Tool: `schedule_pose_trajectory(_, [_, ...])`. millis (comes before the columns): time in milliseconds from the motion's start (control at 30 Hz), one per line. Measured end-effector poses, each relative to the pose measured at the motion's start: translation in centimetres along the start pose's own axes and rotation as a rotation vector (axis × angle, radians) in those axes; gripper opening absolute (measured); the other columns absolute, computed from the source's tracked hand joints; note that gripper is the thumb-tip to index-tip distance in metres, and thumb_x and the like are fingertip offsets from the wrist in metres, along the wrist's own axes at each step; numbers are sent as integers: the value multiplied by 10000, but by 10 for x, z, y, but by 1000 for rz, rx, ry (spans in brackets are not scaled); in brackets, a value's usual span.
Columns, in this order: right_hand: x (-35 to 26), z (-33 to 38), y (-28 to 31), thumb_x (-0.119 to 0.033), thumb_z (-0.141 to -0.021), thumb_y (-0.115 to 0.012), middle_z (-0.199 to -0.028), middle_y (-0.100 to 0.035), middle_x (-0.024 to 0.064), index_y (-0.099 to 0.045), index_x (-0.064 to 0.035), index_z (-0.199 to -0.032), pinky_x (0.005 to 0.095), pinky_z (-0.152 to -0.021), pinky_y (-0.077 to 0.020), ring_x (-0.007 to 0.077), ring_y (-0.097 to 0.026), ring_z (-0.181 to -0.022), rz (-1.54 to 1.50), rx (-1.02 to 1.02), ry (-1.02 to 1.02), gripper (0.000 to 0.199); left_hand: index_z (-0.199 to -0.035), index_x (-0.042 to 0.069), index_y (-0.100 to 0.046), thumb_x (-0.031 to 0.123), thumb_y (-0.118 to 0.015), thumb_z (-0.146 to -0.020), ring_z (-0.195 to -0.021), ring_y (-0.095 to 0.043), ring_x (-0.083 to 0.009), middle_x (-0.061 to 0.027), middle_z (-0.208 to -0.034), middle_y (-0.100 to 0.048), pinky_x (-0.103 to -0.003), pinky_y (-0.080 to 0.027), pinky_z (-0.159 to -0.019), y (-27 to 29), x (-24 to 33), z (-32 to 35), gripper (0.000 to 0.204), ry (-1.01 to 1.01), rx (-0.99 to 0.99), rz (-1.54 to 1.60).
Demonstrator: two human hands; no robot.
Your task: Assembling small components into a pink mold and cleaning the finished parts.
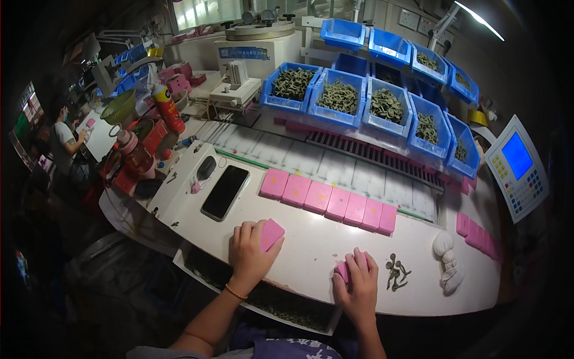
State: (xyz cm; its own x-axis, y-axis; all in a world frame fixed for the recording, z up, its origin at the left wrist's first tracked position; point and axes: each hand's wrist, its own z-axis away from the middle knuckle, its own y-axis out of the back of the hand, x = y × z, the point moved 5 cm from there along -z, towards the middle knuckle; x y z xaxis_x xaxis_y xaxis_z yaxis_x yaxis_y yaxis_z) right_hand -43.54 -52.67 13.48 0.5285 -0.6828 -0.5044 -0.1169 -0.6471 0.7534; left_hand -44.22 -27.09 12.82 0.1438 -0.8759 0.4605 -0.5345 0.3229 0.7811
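Left hand (250, 254) grips a pink block (271, 234) at bench (311, 251) front | right hand (359, 286) closed over another pink block (343, 270) | we judge seven filed in row (329, 201) | metal clips (396, 274) loose nearby

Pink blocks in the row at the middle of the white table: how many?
7, side by side in the row, running from upper left down to the right. Apart from it, the left hand and right hand each hold one more.
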Motion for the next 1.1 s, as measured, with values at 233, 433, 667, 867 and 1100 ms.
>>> schedule_pose_trajectory(233, [1,1,1,-111,-799,-742,-1355,-562,218,-607,14,-1249,506,-1049,-415,440,-472,-1257,-9,7,3,487,-1152,68,-647,296,-800,-755,-954,-539,-313,-110,-1024,-561,-428,-468,-863,1,4,1,483,-18,18,-21])
schedule_pose_trajectory(433, [4,0,0,-149,-812,-743,-1348,-565,209,-619,5,-1235,534,-1063,-389,461,-468,-1248,73,16,3,467,-1137,39,-641,286,-794,-762,-964,-543,-320,-119,-1029,-566,-431,-469,-867,-1,3,-6,474,-22,-6,-7])
schedule_pose_trajectory(667, [-7,-50,15,-102,-861,-694,-1346,-573,209,-615,2,-1246,554,-1101,-350,448,-440,-1324,58,-2,167,407,-1158,10,-622,280,-788,-805,-978,-586,-299,-139,-1041,-595,-398,-492,-872,0,11,-75,474,-143,-17,198])
schedule_pose_trajectory(867, [-4,-175,-53,-108,-914,-656,-1363,-568,205,-575,-14,-1308,452,-1100,-386,386,-449,-1352,-78,-188,225,413,-1120,4,-635,339,-777,-839,-927,-630,-294,-164,-1018,-663,-395,-513,-826,-23,-12,-166,459,-12,120,834])
schedule_pose_trajectory(1100, [9,-359,-173,-307,-915,-668,-1313,-584,227,-486,-82,-1385,453,-1000,-449,433,-558,-1184,115,-184,325,552,-1186,-17,-597,343,-815,-795,-956,-619,-326,-162,-1068,-639,-403,-516,-856,-32,2,-165,574,-450,272,696])
